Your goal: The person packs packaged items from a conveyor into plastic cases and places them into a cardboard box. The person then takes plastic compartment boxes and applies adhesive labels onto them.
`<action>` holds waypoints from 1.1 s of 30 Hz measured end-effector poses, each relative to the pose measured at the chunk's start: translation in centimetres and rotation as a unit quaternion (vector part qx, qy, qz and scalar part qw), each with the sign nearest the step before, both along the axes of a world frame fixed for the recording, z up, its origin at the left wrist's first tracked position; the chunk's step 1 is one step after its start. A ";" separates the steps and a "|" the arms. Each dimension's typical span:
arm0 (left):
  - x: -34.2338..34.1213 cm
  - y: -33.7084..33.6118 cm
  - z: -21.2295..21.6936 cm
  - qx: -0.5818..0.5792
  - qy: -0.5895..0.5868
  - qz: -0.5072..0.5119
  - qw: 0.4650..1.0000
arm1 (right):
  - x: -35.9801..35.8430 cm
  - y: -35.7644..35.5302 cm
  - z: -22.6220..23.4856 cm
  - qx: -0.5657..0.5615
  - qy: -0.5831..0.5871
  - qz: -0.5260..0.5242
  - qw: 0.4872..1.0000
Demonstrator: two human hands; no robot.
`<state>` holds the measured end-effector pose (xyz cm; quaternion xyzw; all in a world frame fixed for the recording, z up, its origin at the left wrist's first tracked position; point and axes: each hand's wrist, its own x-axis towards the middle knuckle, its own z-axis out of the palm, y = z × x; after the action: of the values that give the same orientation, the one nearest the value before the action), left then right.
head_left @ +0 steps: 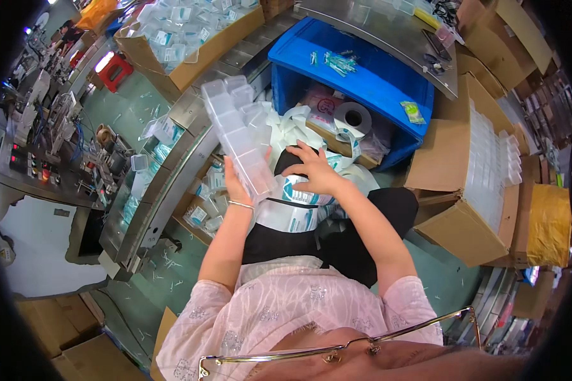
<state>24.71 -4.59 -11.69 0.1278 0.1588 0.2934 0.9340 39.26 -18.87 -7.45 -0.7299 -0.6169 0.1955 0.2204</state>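
My left hand (pixel 236 183) is closed round the near end of a stack of clear plastic boxes (pixel 235 130), which slants away up and to the left. Above my lap, my right hand (pixel 316 171) has its fingers spread and slightly bent, next to a strip of white and teal labels (pixel 300 190). Nothing shows between those fingers. More of the label strip (pixel 297 217) lies over my dark-clothed legs, and pale backing paper (pixel 292 127) is heaped beyond my hands.
A blue crate (pixel 362 70) on its side shelters a label roll (pixel 353 119), with small teal packets (pixel 340 62) on top. Cardboard boxes of clear containers stand at right (pixel 448 184) and upper left (pixel 187 82). A metal conveyor edge (pixel 171 171) curves along my left.
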 end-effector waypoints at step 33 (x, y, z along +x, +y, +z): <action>-0.4 -3.4 3.8 0.106 -0.132 -0.149 0.974 | -10.0 -5.1 2.9 0.416 0.429 -0.288 0.748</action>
<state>24.35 -8.02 -7.86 0.2083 -0.0188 0.1799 0.9612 29.27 -23.94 -4.55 -0.5485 -0.2380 0.1392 0.7894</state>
